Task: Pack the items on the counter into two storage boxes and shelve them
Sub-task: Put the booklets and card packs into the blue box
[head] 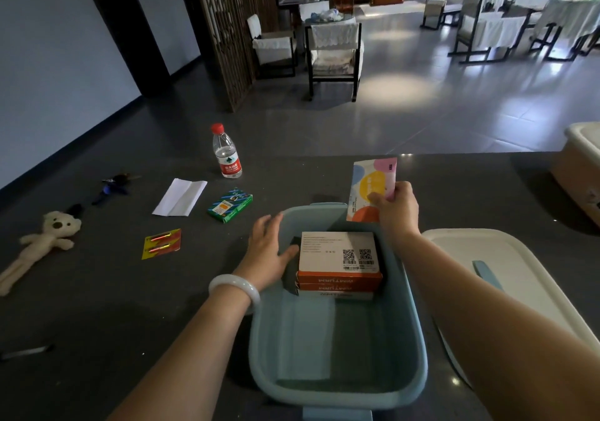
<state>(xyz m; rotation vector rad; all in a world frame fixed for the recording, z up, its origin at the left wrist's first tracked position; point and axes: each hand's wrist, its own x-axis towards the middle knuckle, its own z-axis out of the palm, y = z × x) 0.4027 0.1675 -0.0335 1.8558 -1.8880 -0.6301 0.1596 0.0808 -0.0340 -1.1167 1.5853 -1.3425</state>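
Right hand point(397, 213) pinches a colourful flat packet point(370, 187) by its lower right edge and holds it upright over the far rim of the blue storage box point(418, 339). Left hand point(269, 248) is slack with fingers spread, gripping nothing, over the box's left wall. Its thumb is beside the stack of orange-and-white cartons point(339, 252) lying inside at the far end.

White lid point(506, 265) lies on the counter point(97, 291) just right of the box.

Out on the counter to my left: water bottle point(226, 153), folded paper point(180, 197), green card pack point(230, 204), yellow blister card point(161, 243), plush bear point(48, 235).
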